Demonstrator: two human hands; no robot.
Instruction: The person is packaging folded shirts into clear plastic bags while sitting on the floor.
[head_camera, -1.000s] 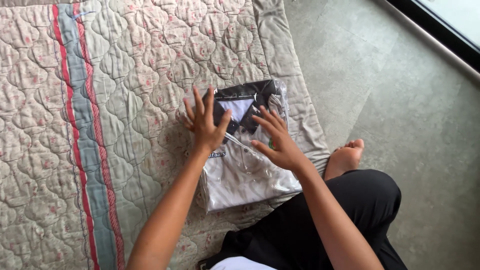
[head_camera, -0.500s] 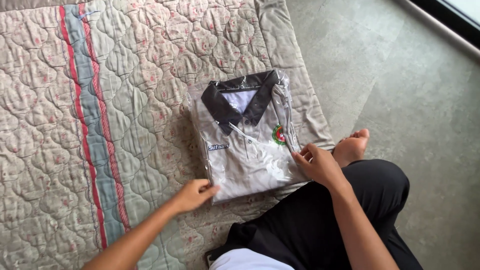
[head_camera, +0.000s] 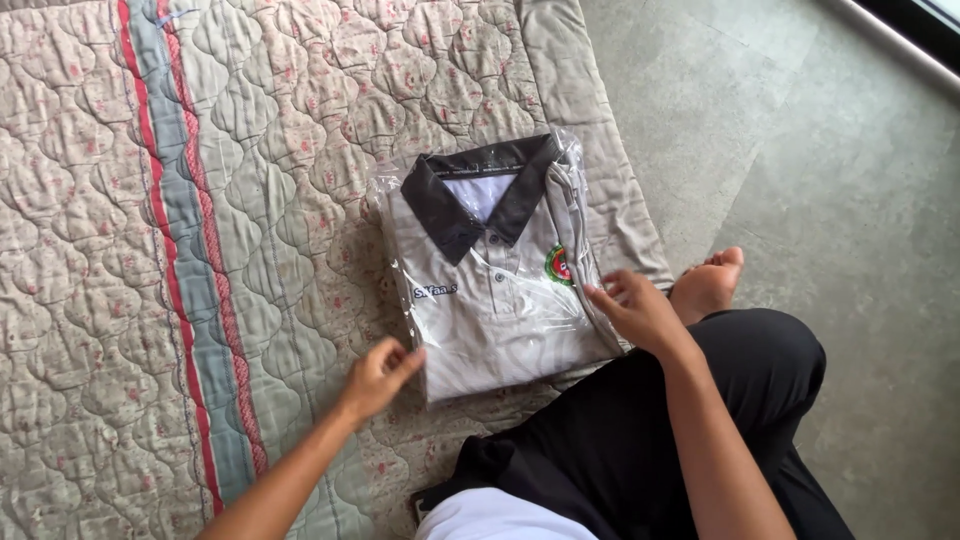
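Most of the view is taken up by a quilt (head_camera: 250, 200), soft and puffy, stitched in a wavy scalloped pattern with faded pink flowers on beige, plus a grey-blue band edged in red running down its left part. To the right, a floor (head_camera: 850, 200) of smooth grey-green stone-like slabs is seen, matte and a bit mottled. Black trousers (head_camera: 640, 440) are worn by the seated person, and a bare foot (head_camera: 708, 283) is rested on the floor right at the quilt's edge.

A folded shirt (head_camera: 495, 300) is laid flat on the quilt's right part, just in front of the knees. It's a light grey polo with a dark charcoal collar, a small round red-and-green badge on the chest and a little logo on the other side, all sealed in a clear, crinkly, shiny plastic bag. The pack is a neat rectangle, collar pointed away.

The left hand (head_camera: 380, 375) is pressed loosely against the bag's near left corner, fingers curled but nothing gripped. The right hand (head_camera: 635, 310) is laid open on the bag's right edge, fingers relaxed.
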